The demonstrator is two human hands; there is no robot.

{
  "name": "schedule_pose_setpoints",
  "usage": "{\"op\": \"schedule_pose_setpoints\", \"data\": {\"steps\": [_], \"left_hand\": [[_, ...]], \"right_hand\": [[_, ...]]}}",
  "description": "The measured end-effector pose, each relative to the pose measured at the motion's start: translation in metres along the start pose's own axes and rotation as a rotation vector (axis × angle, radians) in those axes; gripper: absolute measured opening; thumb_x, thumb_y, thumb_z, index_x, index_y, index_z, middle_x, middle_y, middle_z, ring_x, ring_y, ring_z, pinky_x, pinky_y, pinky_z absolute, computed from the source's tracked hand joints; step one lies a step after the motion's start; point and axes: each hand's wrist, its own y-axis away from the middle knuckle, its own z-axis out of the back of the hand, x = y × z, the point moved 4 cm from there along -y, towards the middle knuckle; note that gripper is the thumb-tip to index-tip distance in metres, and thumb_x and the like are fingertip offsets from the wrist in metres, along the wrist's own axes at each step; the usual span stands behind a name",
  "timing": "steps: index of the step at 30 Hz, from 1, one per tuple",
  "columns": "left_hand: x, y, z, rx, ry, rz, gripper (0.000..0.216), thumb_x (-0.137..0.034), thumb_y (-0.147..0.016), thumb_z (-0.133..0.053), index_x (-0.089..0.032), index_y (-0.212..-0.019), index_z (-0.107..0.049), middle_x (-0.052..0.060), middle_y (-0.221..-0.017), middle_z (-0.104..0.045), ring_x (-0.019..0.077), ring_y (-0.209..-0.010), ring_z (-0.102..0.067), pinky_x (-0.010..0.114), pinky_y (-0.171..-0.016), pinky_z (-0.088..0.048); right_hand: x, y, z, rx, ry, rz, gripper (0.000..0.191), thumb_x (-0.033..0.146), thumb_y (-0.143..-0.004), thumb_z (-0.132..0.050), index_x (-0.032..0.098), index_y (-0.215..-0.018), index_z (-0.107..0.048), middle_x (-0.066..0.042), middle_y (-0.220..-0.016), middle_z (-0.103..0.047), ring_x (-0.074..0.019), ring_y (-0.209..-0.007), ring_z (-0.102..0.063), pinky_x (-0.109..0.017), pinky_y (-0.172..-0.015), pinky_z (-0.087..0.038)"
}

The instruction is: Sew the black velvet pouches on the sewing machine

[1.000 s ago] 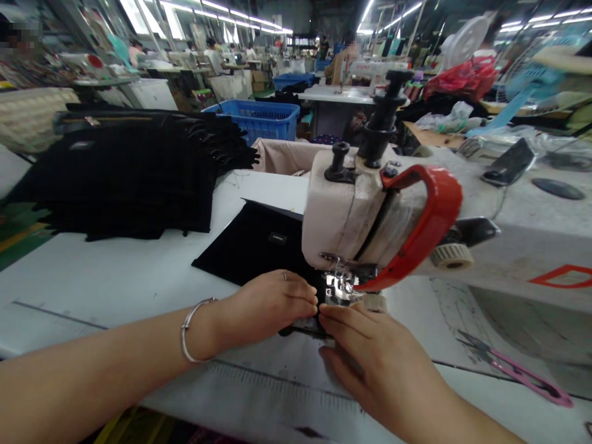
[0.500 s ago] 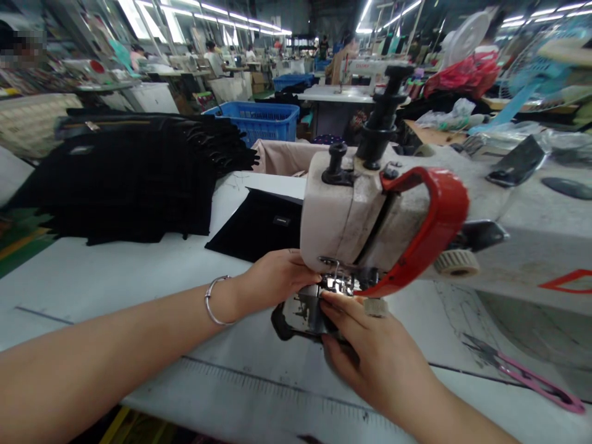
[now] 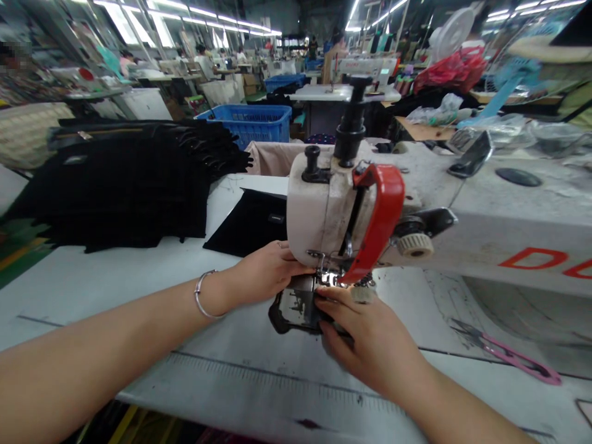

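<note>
A black fabric panel (image 3: 250, 222) with a small label lies on the white sewing table, its right part hidden behind the sewing machine head (image 3: 312, 216). My left hand (image 3: 259, 271), a silver bangle at its wrist, has its fingers closed together on the panel's near edge, left of the presser foot (image 3: 329, 277). My right hand (image 3: 370, 324) is just right of the metal plate (image 3: 296, 302), its fingertips close to the needle area. Dark material shows between its thumb and fingers. The machine head covers some left fingertips.
Pink-handled thread snips (image 3: 518, 357) lie right of my right hand. A tall stack of black fabric pieces (image 3: 124, 179) stands at the left. Behind are a blue crate (image 3: 259, 123) and a pinkish cloth-lined bin (image 3: 271, 157). The machine's red guard (image 3: 383, 209) juts out above my right hand.
The view has swung slightly right, so machine and snips appear further left. Both hands remain beside the presser foot, with little visible movement of the fabric.
</note>
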Motion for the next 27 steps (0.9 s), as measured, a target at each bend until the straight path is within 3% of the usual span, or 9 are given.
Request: {"op": "schedule_pose_setpoints", "data": {"steps": [3, 9, 12, 17, 23, 27], "left_hand": [[-0.017, 0.002, 0.015, 0.079, -0.005, 0.02, 0.039, -0.008, -0.087, -0.051, -0.019, -0.123, -0.062, 0.007, -0.131, -0.06, 0.0258, -0.123, -0.054, 0.044, -0.107, -0.043], [-0.041, 0.002, 0.03, 0.298, 0.127, 0.137, 0.028, -0.018, -0.095, -0.047, -0.018, -0.115, -0.066, 0.007, -0.111, -0.066, 0.0203, -0.1, -0.065, 0.033, -0.09, -0.053], [-0.044, 0.008, 0.025, 0.226, 0.103, 0.102, 0.028, -0.013, -0.095, -0.047, -0.019, -0.113, -0.068, 0.008, -0.116, -0.066, 0.0216, -0.109, -0.063, 0.037, -0.097, -0.051], [-0.05, 0.029, 0.005, 0.056, 0.047, 0.048, 0.04, -0.006, -0.092, -0.044, -0.013, -0.13, -0.054, 0.013, -0.138, -0.054, 0.0231, -0.136, -0.044, 0.045, -0.112, -0.041], [-0.048, 0.034, 0.0, 0.055, 0.067, 0.011, 0.042, -0.005, -0.09, -0.043, -0.013, -0.131, -0.052, 0.013, -0.14, -0.053, 0.0236, -0.139, -0.04, 0.046, -0.113, -0.041], [-0.048, 0.03, 0.002, 0.059, 0.082, -0.027, 0.042, -0.005, -0.09, -0.043, -0.011, -0.131, -0.051, 0.015, -0.139, -0.053, 0.0241, -0.139, -0.039, 0.045, -0.112, -0.042]], "right_hand": [[-0.002, 0.002, -0.001, -0.006, -0.01, 0.007, 0.026, 0.016, -0.091, -0.054, 0.016, -0.114, -0.066, -0.011, -0.116, -0.066, -0.0283, -0.108, -0.06, -0.05, -0.093, -0.051], [-0.002, 0.004, 0.002, -0.099, 0.006, 0.076, 0.031, 0.016, -0.095, -0.051, 0.016, -0.124, -0.062, -0.011, -0.107, -0.068, -0.0256, -0.103, -0.061, -0.047, -0.088, -0.053], [0.0, 0.004, 0.002, -0.103, 0.018, 0.093, 0.028, 0.017, -0.096, -0.051, 0.017, -0.122, -0.063, -0.01, -0.106, -0.067, -0.025, -0.1, -0.061, -0.046, -0.086, -0.053], [0.006, 0.006, -0.001, -0.087, 0.062, 0.114, 0.022, 0.015, -0.094, -0.053, 0.02, -0.111, -0.068, -0.007, -0.1, -0.066, -0.0213, -0.086, -0.061, -0.038, -0.073, -0.052], [0.015, 0.007, -0.002, -0.059, 0.049, 0.14, 0.019, 0.013, -0.094, -0.049, 0.017, -0.092, -0.068, -0.006, -0.09, -0.064, -0.0196, -0.08, -0.059, -0.034, -0.068, -0.049], [0.015, 0.008, -0.003, -0.049, 0.029, 0.137, 0.019, 0.013, -0.095, -0.049, 0.017, -0.093, -0.068, -0.005, -0.089, -0.064, -0.0194, -0.08, -0.059, -0.034, -0.068, -0.048]]}}
